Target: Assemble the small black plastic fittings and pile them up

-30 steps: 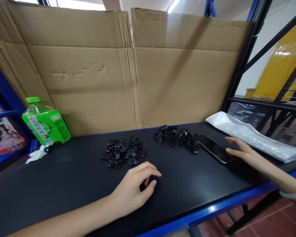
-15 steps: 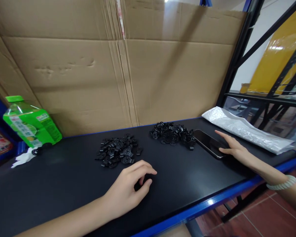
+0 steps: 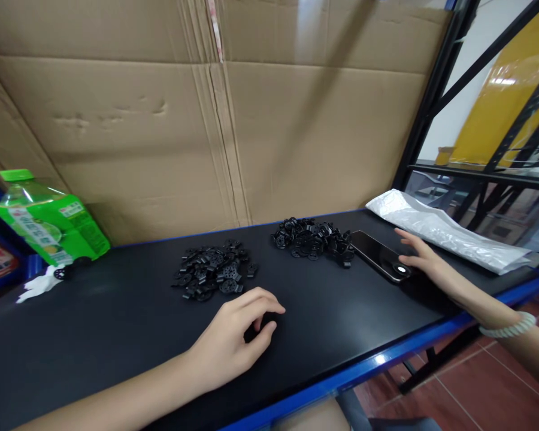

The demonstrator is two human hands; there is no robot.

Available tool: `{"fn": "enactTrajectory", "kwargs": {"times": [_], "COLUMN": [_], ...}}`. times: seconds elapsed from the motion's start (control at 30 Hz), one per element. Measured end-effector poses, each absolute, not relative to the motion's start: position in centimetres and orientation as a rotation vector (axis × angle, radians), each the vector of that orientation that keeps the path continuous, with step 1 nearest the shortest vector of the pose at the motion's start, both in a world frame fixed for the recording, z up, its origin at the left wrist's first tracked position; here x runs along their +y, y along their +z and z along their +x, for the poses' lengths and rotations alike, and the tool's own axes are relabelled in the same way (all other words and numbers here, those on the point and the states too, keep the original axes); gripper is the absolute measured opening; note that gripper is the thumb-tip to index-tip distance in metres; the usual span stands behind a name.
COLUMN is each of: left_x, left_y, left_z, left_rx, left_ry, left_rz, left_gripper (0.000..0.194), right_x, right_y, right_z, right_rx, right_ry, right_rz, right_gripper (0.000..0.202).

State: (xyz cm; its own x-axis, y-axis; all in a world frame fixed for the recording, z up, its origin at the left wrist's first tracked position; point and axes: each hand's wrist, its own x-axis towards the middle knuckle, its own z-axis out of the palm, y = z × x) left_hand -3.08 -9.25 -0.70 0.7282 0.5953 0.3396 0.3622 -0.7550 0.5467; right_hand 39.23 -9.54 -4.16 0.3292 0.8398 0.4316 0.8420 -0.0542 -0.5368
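My left hand (image 3: 242, 335) rests on the black tabletop (image 3: 323, 323) with fingers loosely curled and apart, holding nothing. Just beyond it lies a pile of small black plastic parts (image 3: 213, 269). A second pile of black parts (image 3: 314, 239) sits farther back, right of the middle. Beside that pile is a dark phone (image 3: 377, 254), lying flat with a round white spot lit near its close end. My right hand (image 3: 420, 260) is at the phone's right edge, fingers spread, with the thumb over or against that edge; contact is hard to tell.
A green bottle (image 3: 54, 221) leans at the far left, near a crumpled white tissue (image 3: 40, 284) with a small black wheel-like part (image 3: 60, 273). A silvery plastic bag (image 3: 449, 230) lies at the back right. Cardboard (image 3: 139, 131) stands behind the table.
A bright white spot has appeared on the phone's near end. My right hand's fingers have shifted slightly. The view has moved a little; my left hand keeps its pose.
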Motion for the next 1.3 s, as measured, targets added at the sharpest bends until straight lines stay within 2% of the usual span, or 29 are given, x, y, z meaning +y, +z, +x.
{"fn": "enactTrajectory", "kwargs": {"times": [0.1,0.2,0.33,0.47,0.57,0.77,0.97,1.13,1.3], "left_x": [-9.3,-9.3,-9.4,-9.3,-9.4,-9.0,-8.2,-7.7,-7.4], "left_y": [-0.8,-0.8,-0.7,-0.8,-0.9,-0.3,0.8,0.9,0.0], "left_z": [-3.1,-3.2,-3.1,-3.2,-3.3,-3.1,-3.3,-3.9,-3.9], "left_rx": [0.714,0.712,0.718,0.708,0.705,0.881,0.946,0.976,1.045], "left_ry": [0.693,0.689,0.694,0.702,0.711,0.753,0.823,1.049,1.090], "left_rz": [2.486,2.498,2.502,2.488,2.465,2.234,1.641,1.485,1.433], "left_gripper": [0.026,0.026,0.025,0.026,0.027,0.020,0.039,0.035,0.036], "right_x": [-9.7,-9.7,-8.8,-7.8,-7.8,-9.2,-9.2,-8.1,-7.5], "right_y": [-3.5,-2.4,-1.1,-0.6,0.0,2.5,2.5,1.3,0.2], "right_z": [38.1,35.8,32.4,30.8,30.1,25.1,18.0,15.3,15.1], "right_rx": [-1.477,-1.741,-1.905,-1.943,-1.963,-1.737,-1.863,-1.984,-1.955], "right_ry": [0.068,-0.085,-0.174,-0.232,-0.092,0.441,0.459,0.509,0.646], "right_rz": [-1.767,-1.693,-1.606,-1.593,-1.508,-1.263,-0.888,-0.780,-0.820], "right_gripper": [0.050,0.031,0.027,0.015,0.014,0.019,0.008,0.012,0.013]}}
